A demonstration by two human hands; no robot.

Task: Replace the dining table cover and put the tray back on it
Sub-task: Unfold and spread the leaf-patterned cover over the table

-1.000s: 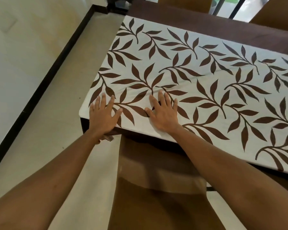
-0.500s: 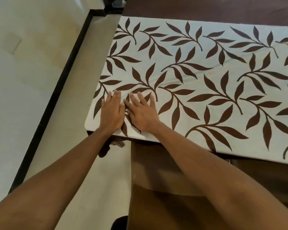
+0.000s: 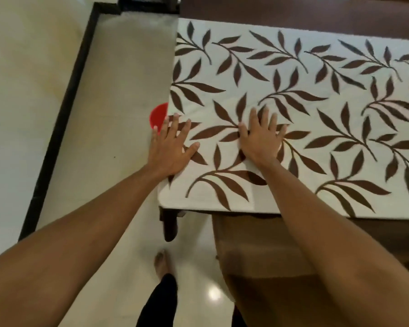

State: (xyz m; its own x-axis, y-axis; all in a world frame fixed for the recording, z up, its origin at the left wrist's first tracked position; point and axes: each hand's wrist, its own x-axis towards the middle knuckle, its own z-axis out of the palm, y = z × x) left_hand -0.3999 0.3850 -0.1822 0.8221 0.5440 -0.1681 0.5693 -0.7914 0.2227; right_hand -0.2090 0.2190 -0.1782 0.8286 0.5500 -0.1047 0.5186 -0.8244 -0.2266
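Across the middle of the frame, a white cover (image 3: 316, 114) printed with brown leaf sprays lies flat on a dark wood table (image 3: 293, 8). The table's bare top shows as a strip along the upper edge. Both hands press palm-down on the cover near its lower left corner. The left hand (image 3: 169, 147) sits at the cover's left edge with fingers straight and spread wide, the outer ones reaching past the edge. The right hand (image 3: 261, 138) lies well apart to its right, fingers straight and slightly fanned, pointing up the frame.

At left is a pale glossy floor (image 3: 118, 90), crossed by a black band (image 3: 64, 114) running from top centre down to the left. A red shape (image 3: 158, 116), rounded and partly hidden, shows just beside the left fingertips. A dark leg (image 3: 170, 227) stands under the cover's corner, and a brown chair (image 3: 257, 256) sits against the near edge. A bare foot (image 3: 162, 260) shows at bottom centre.

Half a second ago the hands lay touching side by side. Now they have parted, and the red shape and foot have come into view.
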